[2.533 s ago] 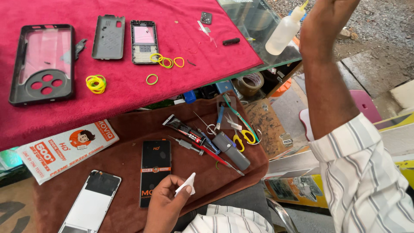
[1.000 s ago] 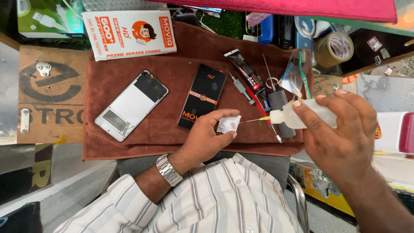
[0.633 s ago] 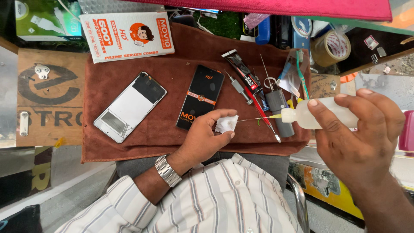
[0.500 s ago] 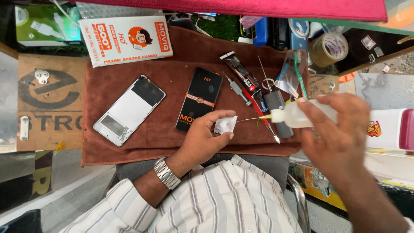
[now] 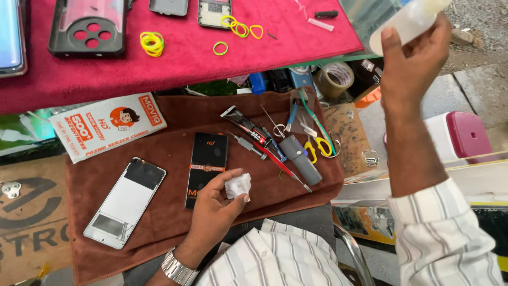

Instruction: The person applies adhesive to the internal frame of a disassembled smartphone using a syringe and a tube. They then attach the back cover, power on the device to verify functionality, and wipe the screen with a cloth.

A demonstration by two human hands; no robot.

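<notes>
- Two hands busy: left hand (image 5: 214, 204) pinches a white wad (image 5: 237, 186) over the brown cloth (image 5: 174, 233)
- Right hand (image 5: 413, 58) grips a bottle (image 5: 407, 21), raised above the red cloth (image 5: 296, 37)

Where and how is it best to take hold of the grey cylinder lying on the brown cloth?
Probably the grey cylinder is best gripped across its middle, from above. It lies flat and slanted, with a red-handled tool close along its left side, so its ends are less free.
</notes>
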